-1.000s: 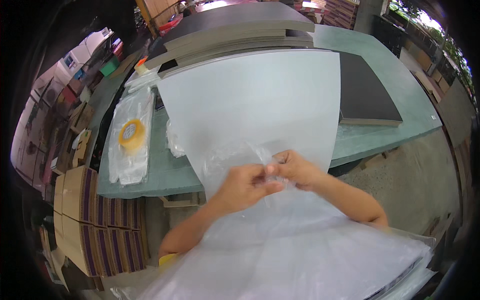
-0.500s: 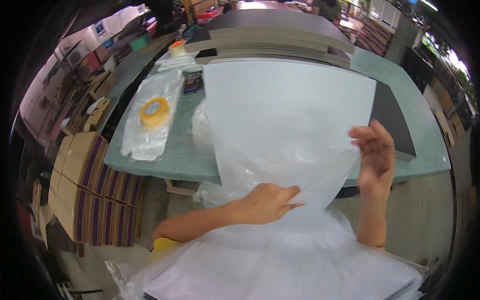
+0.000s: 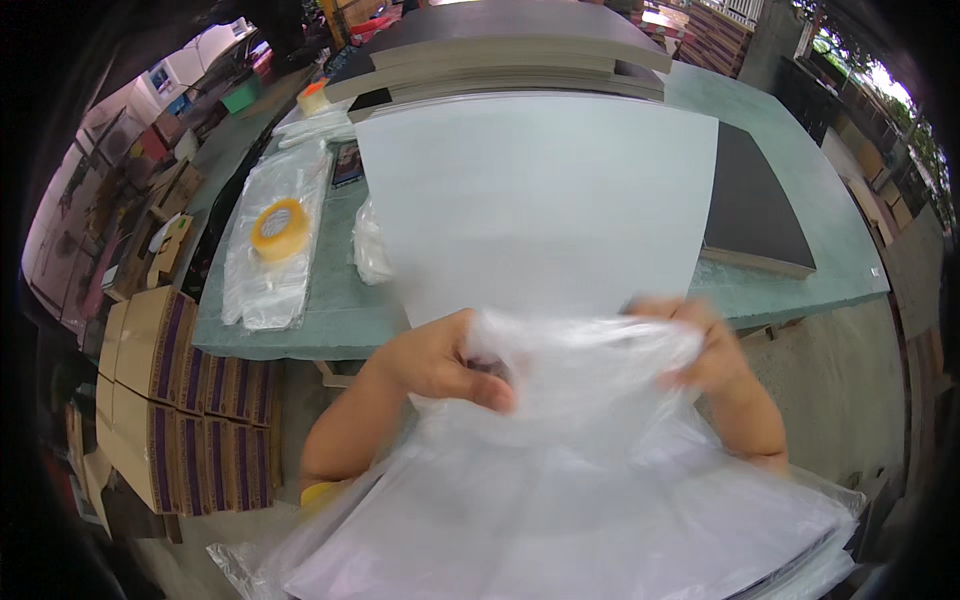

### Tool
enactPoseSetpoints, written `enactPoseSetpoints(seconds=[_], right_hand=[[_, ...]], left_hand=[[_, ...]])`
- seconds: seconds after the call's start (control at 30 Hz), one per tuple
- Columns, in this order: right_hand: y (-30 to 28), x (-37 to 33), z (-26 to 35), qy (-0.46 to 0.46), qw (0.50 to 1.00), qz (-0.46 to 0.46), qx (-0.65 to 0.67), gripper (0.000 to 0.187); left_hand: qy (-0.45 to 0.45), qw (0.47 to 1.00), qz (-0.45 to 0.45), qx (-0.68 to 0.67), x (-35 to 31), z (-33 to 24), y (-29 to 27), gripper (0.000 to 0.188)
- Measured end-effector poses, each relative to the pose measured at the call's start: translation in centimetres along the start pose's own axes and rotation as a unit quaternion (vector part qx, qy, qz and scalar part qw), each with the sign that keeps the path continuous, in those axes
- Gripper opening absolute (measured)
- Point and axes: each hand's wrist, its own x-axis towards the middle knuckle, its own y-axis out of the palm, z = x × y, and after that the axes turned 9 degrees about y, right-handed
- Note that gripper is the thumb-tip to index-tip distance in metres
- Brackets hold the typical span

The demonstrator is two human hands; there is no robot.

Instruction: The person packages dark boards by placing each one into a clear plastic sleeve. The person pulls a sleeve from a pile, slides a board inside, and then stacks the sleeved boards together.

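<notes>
A clear plastic bag (image 3: 590, 340) stretches between my two hands, its upper edge bunched and smeared by motion. My left hand (image 3: 440, 362) has its thumb and fingers closed on the bag's left side. On the bag's right side, my right hand (image 3: 705, 350) grips the edge with bent fingers, somewhat blurred. Below them a broad spread of clear plastic bags (image 3: 560, 520) lies close against me. Just beyond the hands, a large white sheet (image 3: 540, 200) rests on the green table (image 3: 840, 240), its near edge hidden by the bag and hands.
A yellow tape roll (image 3: 280, 230) sits on folded plastic bags (image 3: 255, 295) at the left. Another tape roll (image 3: 312, 97) lies farther back. Dark boards (image 3: 520, 30) are stacked behind the sheet; more dark board (image 3: 755, 205) is right. Flat cartons (image 3: 145, 345) stand at lower left.
My right hand has come inward and down from the sheet's right side onto the bag. My left hand has shifted left and up. The bag's edge is now raised between both hands.
</notes>
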Motion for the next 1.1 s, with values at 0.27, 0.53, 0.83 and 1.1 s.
enactPoseSetpoints(seconds=[0.27,0.53,0.83,1.1], right_hand=[[2.3,-1.0,-0.8,0.225,0.939,0.244,-0.093,0.015],[-2.8,-3.2,2.2,0.034,0.900,0.416,0.123,0.028],[-0.8,-5.1,7.5,0.292,0.732,0.090,-0.608,0.013],[-7.9,-7.4,8.3,0.059,0.695,-0.346,-0.627,0.021]], left_hand=[[0.096,0.948,-0.019,-0.302,0.6,-3.5,-0.7,0.025],[-0.094,0.985,0.143,0.011,-4.1,-5.0,-3.4,0.017],[-0.211,0.673,0.162,0.690,-0.9,-5.0,0.1,0.021],[-0.167,0.685,0.357,0.613,1.2,-8.7,7.3,0.012]])
